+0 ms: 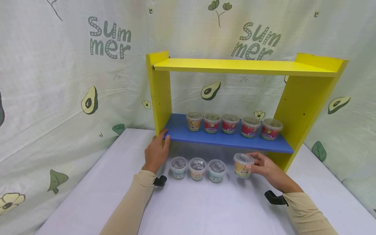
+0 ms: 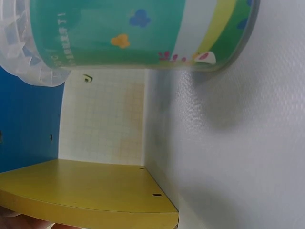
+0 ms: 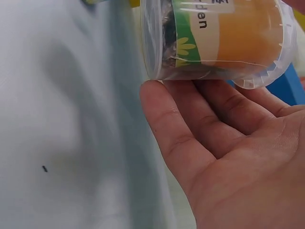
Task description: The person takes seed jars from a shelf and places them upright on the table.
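My right hand (image 1: 270,169) holds a clear plastic cup with an orange-yellow label (image 1: 242,166) by its side, in front of the shelf unit's right half. In the right wrist view, fingers (image 3: 167,114) lie along this lidded cup (image 3: 238,33), which appears raised off the table. At the left end of the shelf unit, my left hand (image 1: 155,153) grips the lower front part of the yellow side panel (image 1: 160,98). Only bits of its fingers (image 2: 26,222) show behind the panel in the left wrist view. A teal-labelled cup (image 1: 178,168) stands nearest to that hand.
Beside the teal cup on the white table (image 1: 188,209) stand a peach-labelled cup (image 1: 197,169) and another teal cup (image 1: 216,171). The blue shelf (image 1: 211,138) above carries one orange-labelled cup (image 1: 194,121) and several red-labelled cups (image 1: 212,124). A yellow top board (image 1: 235,65) spans the unit.
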A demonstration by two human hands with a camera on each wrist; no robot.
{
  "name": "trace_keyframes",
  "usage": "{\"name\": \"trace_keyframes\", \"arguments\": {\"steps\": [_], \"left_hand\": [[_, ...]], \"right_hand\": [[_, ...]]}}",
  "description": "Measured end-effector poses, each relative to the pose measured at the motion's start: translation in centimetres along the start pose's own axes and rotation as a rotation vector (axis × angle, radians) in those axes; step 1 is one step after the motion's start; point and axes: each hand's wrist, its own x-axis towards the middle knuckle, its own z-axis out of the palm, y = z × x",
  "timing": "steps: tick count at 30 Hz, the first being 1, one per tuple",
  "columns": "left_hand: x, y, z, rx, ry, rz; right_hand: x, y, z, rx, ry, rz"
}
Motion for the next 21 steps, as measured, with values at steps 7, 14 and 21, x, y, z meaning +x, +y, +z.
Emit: {"name": "trace_keyframes", "arguments": {"steps": [7, 14, 21], "left_hand": [[-0.2, 0.4, -0.4, -0.01, -0.007, -0.006], [-0.1, 0.4, -0.5, -0.011, -0.019, -0.011], [-0.2, 0.3, -0.4, -0.018, -0.021, -0.006]], "right_hand": [[0.5, 1.1, 0.7, 0.015, 0.008, 0.052], [0.7, 1.5, 1.4, 0.033, -0.008, 0.03], [1.0, 2.0, 1.9, 0.019, -0.029, -0.003]]}}
